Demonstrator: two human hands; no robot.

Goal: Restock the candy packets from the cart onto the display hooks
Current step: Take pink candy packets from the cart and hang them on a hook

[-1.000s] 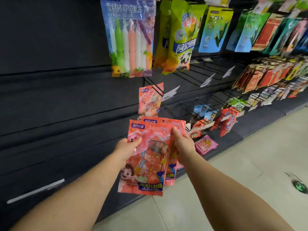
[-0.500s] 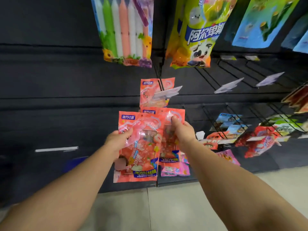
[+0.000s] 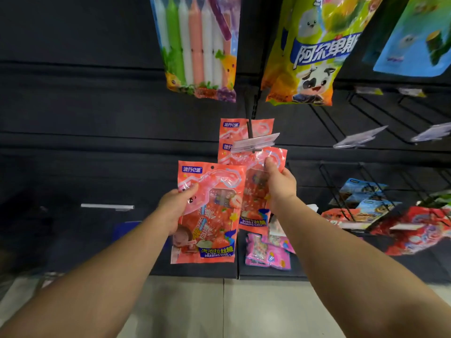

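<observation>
My left hand [image 3: 177,207] grips a red candy packet [image 3: 210,215] by its left edge, held upright in front of the dark display wall. My right hand [image 3: 278,181] pinches the top of a second red candy packet [image 3: 256,191], raised just under the clear price tag [image 3: 255,142] at the tip of a display hook [image 3: 249,126]. At least one matching red packet [image 3: 240,128] hangs on that hook behind the tag. The cart is out of view.
Above hang a bag of coloured sticks [image 3: 197,47] and a yellow-green bag [image 3: 310,50]. To the right are wire hooks with price tags [image 3: 358,140] and blue packets [image 3: 363,193]. Pink packets [image 3: 266,252] lie on the bottom shelf. Pale floor tiles [image 3: 219,308] are below.
I have come closer to the wall. My right hand has pulled one packet away from the left hand's packet and lifted it up to the hook's tag.
</observation>
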